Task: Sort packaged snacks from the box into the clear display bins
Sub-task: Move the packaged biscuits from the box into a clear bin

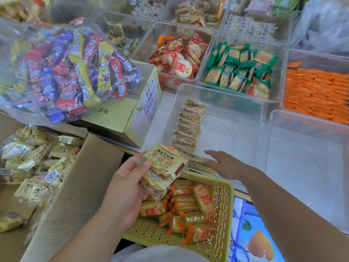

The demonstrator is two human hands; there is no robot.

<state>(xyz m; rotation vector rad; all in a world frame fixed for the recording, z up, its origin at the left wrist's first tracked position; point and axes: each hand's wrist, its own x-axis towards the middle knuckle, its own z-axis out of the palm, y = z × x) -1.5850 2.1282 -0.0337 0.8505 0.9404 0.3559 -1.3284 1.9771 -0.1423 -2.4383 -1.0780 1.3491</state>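
My left hand (124, 184) grips a stack of yellow cracker packets (163, 167) just above the near edge of a yellow basket. My right hand (224, 164) reaches with fingers spread to the near end of a row of the same packets (189, 125), standing on edge inside a clear bin (243, 129). At the lower left, the open cardboard box (79, 178) holds many more of these yellow packets (32, 163).
A yellow plastic basket (222, 220) with orange-wrapped snacks sits under my hands. Behind it lie clear bins of red, green (239, 69) and orange (317, 93) packets. A bag of mixed bars (62, 72) rests on a small carton (132, 110) at left. Another clear bin (309, 159) stands at right.
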